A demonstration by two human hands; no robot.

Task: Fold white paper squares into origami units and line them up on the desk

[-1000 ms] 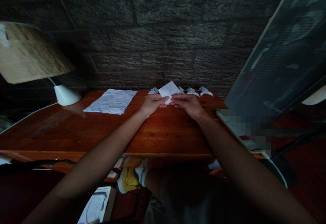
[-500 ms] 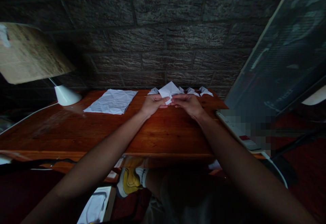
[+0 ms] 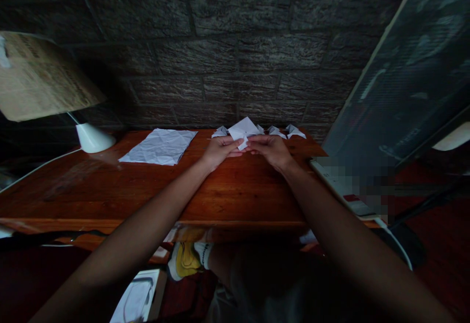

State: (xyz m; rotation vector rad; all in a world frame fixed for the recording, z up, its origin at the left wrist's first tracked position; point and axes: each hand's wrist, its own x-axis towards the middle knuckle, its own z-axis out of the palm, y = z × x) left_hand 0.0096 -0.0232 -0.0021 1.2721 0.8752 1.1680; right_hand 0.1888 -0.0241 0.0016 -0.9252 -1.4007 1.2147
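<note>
Between my hands is a white folded paper (image 3: 244, 127), held up over the far part of the wooden table with one corner pointing up. My left hand (image 3: 221, 150) pinches its lower left part, thumb on the near face. From the other side my right hand (image 3: 270, 149) grips the lower right part, thumb and fingers close together. Behind the hands stand several small folded paper pieces (image 3: 294, 131) in a row along the wall; the held paper partly hides some of them. Creased white sheets (image 3: 159, 147) lie flat to the left of my left hand.
A lamp with a white base (image 3: 93, 138) and brown shade (image 3: 47, 78) stands at the table's left, its cord trailing left. The wooden table (image 3: 242, 200) meets a dark brick wall (image 3: 220, 58). A pale flat object (image 3: 336, 183), partly pixelated, lies along the right edge.
The view has shifted very slightly. Both hands keep hold of the folded paper in almost the same place, with only tiny finger movement.
</note>
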